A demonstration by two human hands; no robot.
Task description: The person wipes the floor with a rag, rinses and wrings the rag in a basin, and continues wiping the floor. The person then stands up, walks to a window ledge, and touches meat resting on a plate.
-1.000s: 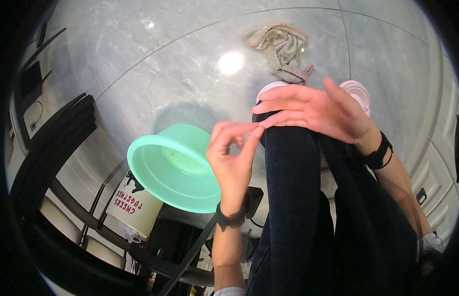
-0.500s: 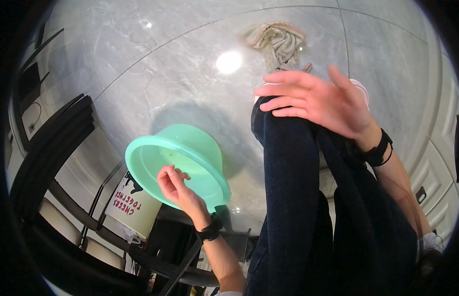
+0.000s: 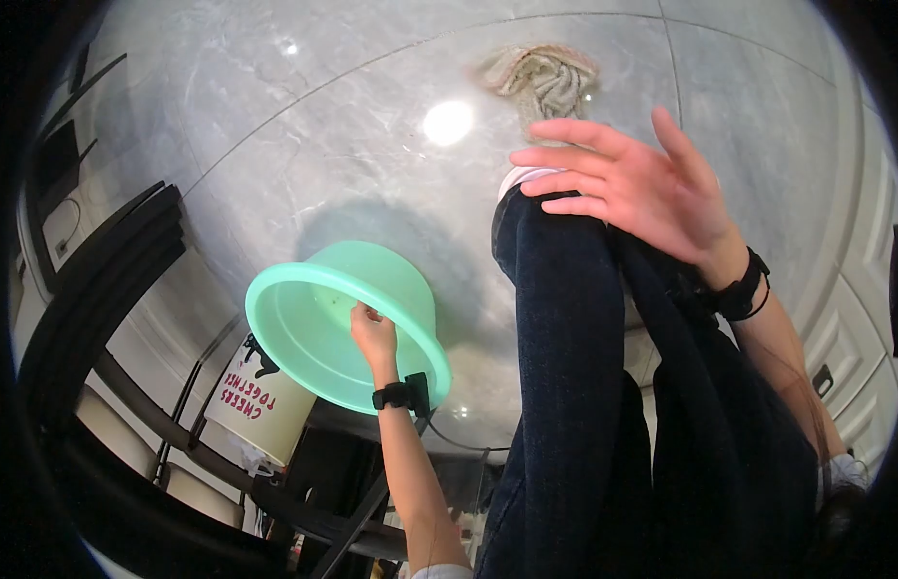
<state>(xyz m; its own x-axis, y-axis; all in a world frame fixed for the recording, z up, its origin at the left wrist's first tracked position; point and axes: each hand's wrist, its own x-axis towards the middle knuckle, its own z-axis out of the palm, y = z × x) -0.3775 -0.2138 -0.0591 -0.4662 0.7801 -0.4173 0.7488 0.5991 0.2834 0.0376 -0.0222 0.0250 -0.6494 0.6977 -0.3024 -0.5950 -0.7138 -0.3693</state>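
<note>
A mint-green plastic basin [image 3: 383,265] stands tilted on the floor, its mouth toward the lower left. My left hand [image 3: 374,334] reaches into its opening with the fingers curled. Those fingertips are partly hidden, and I cannot make out anything between them. A few tiny dark specks show on the basin's inside. Over my dark-trousered knee, my right hand [image 3: 642,188] is held with fingers spread and nothing in it. Just beyond that hand a crumpled grey-beige cloth [image 3: 555,82] lies on the floor. Each wrist wears a black band.
Left of the basin is a cream bin [image 3: 261,405] with red lettering. Black chair-like frames [image 3: 102,280] fill the left side. White cabinet doors [image 3: 825,347] line the right edge. The floor [image 3: 304,106] is glossy grey tile.
My left hand has moved deeper into the basin, its wrist turning and fingers curling inward. My right hand has risen slightly, still spread. The basin and cloth stay in place.
</note>
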